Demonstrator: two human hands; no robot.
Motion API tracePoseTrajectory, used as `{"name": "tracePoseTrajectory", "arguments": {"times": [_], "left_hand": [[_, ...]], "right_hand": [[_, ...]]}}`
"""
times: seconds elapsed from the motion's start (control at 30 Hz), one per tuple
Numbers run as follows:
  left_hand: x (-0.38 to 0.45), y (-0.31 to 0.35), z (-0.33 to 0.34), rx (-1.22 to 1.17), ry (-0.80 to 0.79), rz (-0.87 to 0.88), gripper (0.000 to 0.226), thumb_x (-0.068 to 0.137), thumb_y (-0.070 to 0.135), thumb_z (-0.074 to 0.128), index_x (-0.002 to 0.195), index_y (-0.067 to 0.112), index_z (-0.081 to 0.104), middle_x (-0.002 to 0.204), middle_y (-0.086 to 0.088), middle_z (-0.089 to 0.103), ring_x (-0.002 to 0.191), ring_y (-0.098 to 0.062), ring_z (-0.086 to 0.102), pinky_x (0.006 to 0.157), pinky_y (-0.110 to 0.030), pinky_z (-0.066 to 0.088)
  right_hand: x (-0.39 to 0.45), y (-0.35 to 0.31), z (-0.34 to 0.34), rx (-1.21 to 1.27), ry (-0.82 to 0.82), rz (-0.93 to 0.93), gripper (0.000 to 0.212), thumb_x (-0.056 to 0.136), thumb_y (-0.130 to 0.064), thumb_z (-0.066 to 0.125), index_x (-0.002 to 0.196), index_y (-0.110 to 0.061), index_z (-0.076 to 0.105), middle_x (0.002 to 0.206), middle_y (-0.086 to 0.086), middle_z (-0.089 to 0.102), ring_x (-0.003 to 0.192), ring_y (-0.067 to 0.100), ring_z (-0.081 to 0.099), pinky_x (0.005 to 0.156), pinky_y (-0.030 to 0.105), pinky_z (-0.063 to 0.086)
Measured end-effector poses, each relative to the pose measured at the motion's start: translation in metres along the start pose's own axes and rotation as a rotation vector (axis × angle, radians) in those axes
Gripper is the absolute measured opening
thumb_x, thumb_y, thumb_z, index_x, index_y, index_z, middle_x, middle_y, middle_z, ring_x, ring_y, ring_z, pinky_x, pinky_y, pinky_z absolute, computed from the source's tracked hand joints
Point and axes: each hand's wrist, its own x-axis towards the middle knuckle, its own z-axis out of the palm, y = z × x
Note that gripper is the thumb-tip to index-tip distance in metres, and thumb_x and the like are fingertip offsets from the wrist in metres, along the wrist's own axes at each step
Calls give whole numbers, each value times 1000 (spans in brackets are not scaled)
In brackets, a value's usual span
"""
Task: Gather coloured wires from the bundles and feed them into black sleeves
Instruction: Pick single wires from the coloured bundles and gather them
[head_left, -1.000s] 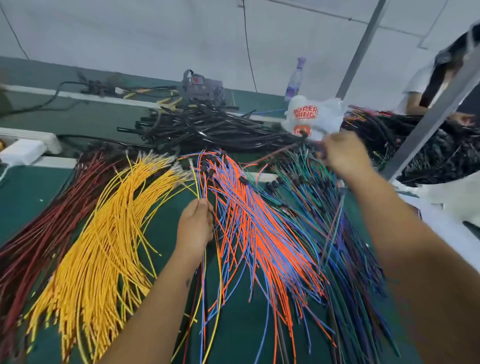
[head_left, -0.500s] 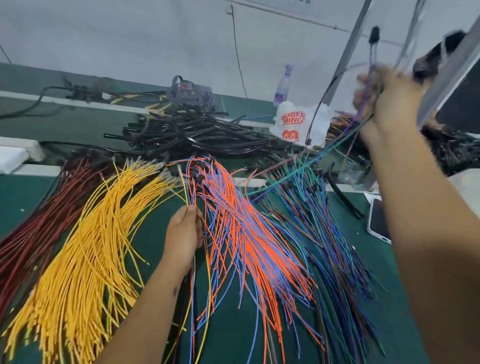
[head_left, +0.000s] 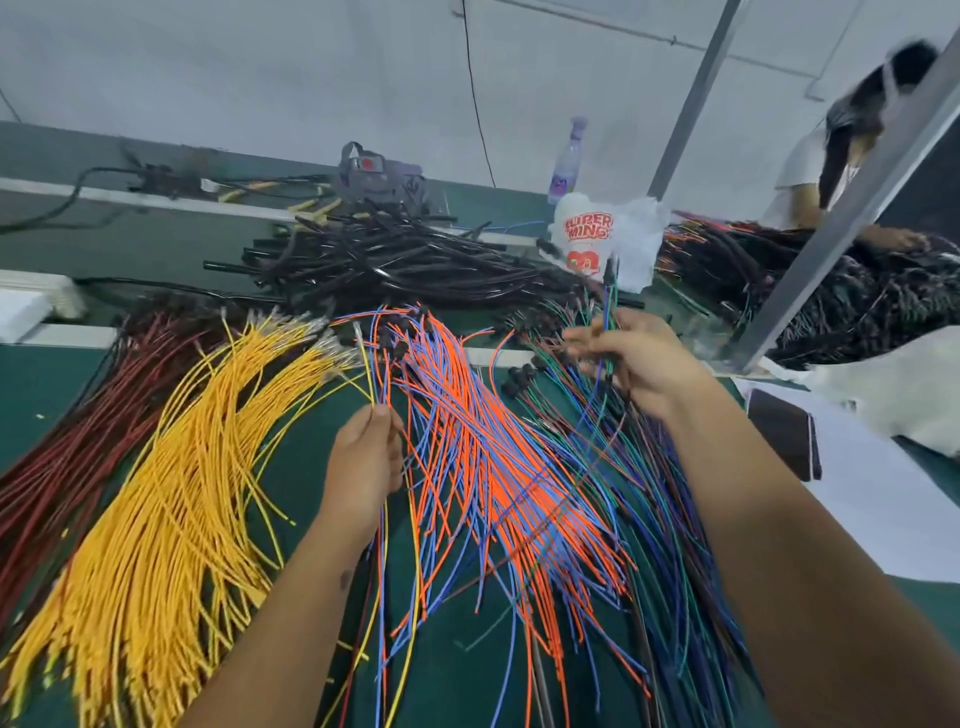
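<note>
1. You are working under bright, even overhead light casting only soft shadows.
2. Your right hand (head_left: 636, 358) is blurring slightly with motion.
3. Wide-angle distortion is bending the metal post (head_left: 852, 208) and edges.
4. The background is looking soft.

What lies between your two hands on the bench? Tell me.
Head view: the orange and blue wire bundle fans across the green bench between left hand and right hand.

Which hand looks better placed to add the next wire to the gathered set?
Probably the right hand: it already pinches blue and green wires and is beside the left hand, whose grip is taken up by the gathered set.
</note>
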Motion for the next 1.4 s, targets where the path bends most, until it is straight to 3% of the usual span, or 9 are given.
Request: {"name": "tracePoseTrajectory", "arguments": {"times": [0.17, 0.3, 0.43, 0.7, 0.83, 0.93, 1.03, 1.17, 1.4], "left_hand": [[0, 2, -1, 12, -9, -11, 35, 104, 27, 31, 74, 16, 43, 49, 9, 27, 41, -8, 19, 40, -21, 18], [0, 4, 1, 8, -1, -30, 35, 104, 24, 32, 73, 15, 44, 50, 7, 26, 39, -7, 19, 38, -19, 17], [1, 12, 14, -56, -12, -41, 34, 105, 21, 32, 73, 16, 43, 47, 7, 26, 35, -5, 18, 36, -13, 14], [12, 20, 43, -164, -45, -83, 35, 104, 20, 30, 73, 16, 46, 39, 12, 27, 31, -3, 18, 35, -9, 15], [29, 15, 43, 72, 15, 32, 39, 101, 19, 31, 64, 18, 44, 42, 7, 45, 31, -6, 27, 41, -20, 22], [37, 12, 43, 240, 56, 183, 36, 103, 28, 31, 70, 20, 45, 75, 3, 73, 41, -9, 34, 49, -26, 31], [45, 8, 38, 277, -7, 150, 32, 105, 29, 30, 76, 18, 39, 95, -1, 74, 37, -6, 29, 44, -23, 28], [51, 7, 30, 108, -40, 61, 32, 105, 27, 28, 76, 19, 35, 104, -14, 70, 30, -5, 20, 34, -12, 20], [49, 11, 34, 141, 8, 42, 34, 106, 31, 26, 75, 18, 32, 104, -7, 72, 37, -10, 15, 38, -18, 19]], "right_hand": [[-7, -41, 13, 58, -54, -165, 8, 95, -3, 53, 102, -5, 55, 79, 1, 76, 79, 12, 71, 80, 24, 56], [-14, -82, 6, 165, -112, -282, 20, 104, -16, 38, 109, -17, 57, 83, 4, 75, 87, 21, 72, 86, 36, 58], [-19, -99, -5, 392, -164, -378, 22, 105, -21, 33, 110, -21, 55, 88, 6, 75, 86, 24, 72, 75, 36, 59], [-19, -14, -26, -124, -16, 122, 22, 105, -18, 35, 98, -10, 54, 62, 11, 71, 31, 11, 48, 34, 16, 39], [-18, 5, -47, -209, -29, 98, 24, 105, -18, 37, 104, -4, 56, 47, 3, 52, 28, 9, 26, 36, 14, 21], [-19, 3, -55, -166, -79, 91, 28, 105, -21, 36, 100, -7, 59, 44, -3, 33, 28, 7, 21, 34, 13, 17], [-22, -5, -62, -210, -84, 45, 30, 104, -24, 40, 94, -6, 62, 46, 1, 37, 28, 8, 23, 34, 14, 21], [-25, -32, -82, -412, -58, -42, 30, 101, -25, 45, 84, -6, 59, 54, 12, 63, 29, 12, 35, 34, 13, 28], [-21, -86, -142, -634, 38, -205, 31, 99, -28, 51, 78, -11, 64, 42, 3, 43, 28, 13, 26, 36, 9, 19]]}}
